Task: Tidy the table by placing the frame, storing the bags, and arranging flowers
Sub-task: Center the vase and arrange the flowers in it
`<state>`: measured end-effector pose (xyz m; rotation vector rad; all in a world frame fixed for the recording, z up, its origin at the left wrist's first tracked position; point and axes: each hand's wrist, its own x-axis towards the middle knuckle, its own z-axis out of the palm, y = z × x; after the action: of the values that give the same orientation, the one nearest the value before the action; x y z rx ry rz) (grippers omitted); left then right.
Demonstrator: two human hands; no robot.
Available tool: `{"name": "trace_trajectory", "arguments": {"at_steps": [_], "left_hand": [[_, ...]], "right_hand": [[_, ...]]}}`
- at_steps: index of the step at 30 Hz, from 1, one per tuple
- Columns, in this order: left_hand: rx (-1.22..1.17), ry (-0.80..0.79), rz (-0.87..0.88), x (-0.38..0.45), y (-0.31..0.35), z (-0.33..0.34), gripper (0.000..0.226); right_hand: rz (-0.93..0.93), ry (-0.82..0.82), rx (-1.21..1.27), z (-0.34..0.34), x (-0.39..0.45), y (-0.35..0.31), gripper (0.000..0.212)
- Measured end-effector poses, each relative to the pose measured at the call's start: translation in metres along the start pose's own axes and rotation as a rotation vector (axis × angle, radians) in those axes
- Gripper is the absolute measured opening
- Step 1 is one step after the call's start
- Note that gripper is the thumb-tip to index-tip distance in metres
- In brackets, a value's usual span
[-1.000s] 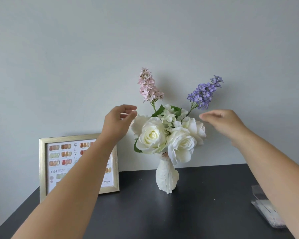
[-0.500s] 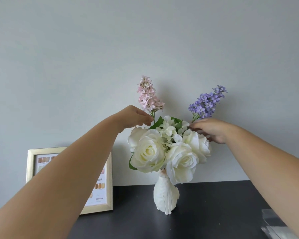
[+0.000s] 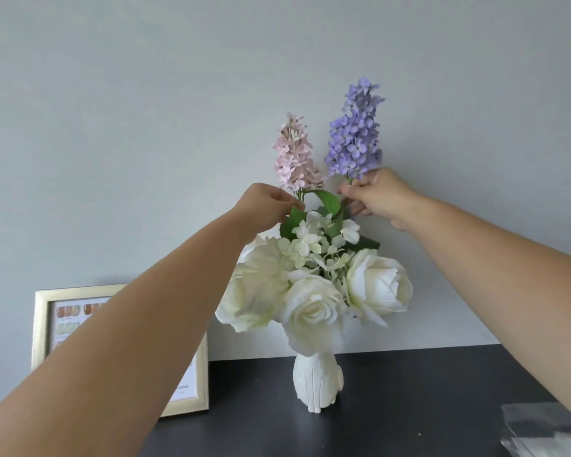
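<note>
A white ribbed vase (image 3: 317,381) stands on the dark table (image 3: 409,390) and holds white roses (image 3: 314,311), small white blossoms and green leaves. A pink flower spike (image 3: 294,156) rises from the bunch, and my left hand (image 3: 266,204) pinches its stem just below the blooms. My right hand (image 3: 378,194) pinches the stem of the purple flower spike (image 3: 356,133), which stands nearly upright beside the pink one. A gold picture frame (image 3: 43,324) leans against the wall at the left, partly hidden by my left forearm.
Clear plastic bags (image 3: 548,430) lie at the table's right front corner, cut off by the picture edge. A plain grey wall stands close behind the vase and frame.
Both hands closed on the flower stems. The purple spike swung from leaning right to nearly upright, closer to the pink one. The view moved nearer to the bouquet.
</note>
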<state>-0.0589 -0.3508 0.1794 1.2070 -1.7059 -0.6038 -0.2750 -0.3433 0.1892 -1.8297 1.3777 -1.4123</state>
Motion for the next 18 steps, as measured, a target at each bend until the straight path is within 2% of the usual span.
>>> {"name": "trace_trajectory", "arguments": {"at_steps": [2,4,7,10,12,15,18], "left_hand": [[0.009,0.012,0.000,-0.003,0.000,-0.002,0.010],[0.060,-0.003,0.012,-0.007,-0.002,0.000,0.012],[0.088,-0.027,0.028,-0.011,-0.005,0.006,0.015],[0.093,-0.034,0.048,-0.011,-0.005,0.013,0.017],[0.107,-0.037,0.041,-0.012,-0.005,0.015,0.015],[0.095,-0.082,0.017,-0.013,-0.006,0.013,0.015],[0.086,-0.120,0.004,-0.011,-0.007,0.011,0.015]], "right_hand": [[-0.035,0.059,0.055,-0.003,0.003,-0.009,0.009],[-0.064,0.131,0.111,-0.007,0.005,-0.014,0.011],[-0.067,0.166,0.046,-0.009,0.005,-0.014,0.013],[-0.044,0.114,-0.075,0.001,-0.002,-0.008,0.030],[-0.011,0.069,-0.180,0.009,-0.008,-0.002,0.035],[0.050,-0.001,-0.297,0.017,-0.017,0.010,0.027],[0.035,-0.054,-0.394,0.022,-0.022,0.016,0.023]]}}
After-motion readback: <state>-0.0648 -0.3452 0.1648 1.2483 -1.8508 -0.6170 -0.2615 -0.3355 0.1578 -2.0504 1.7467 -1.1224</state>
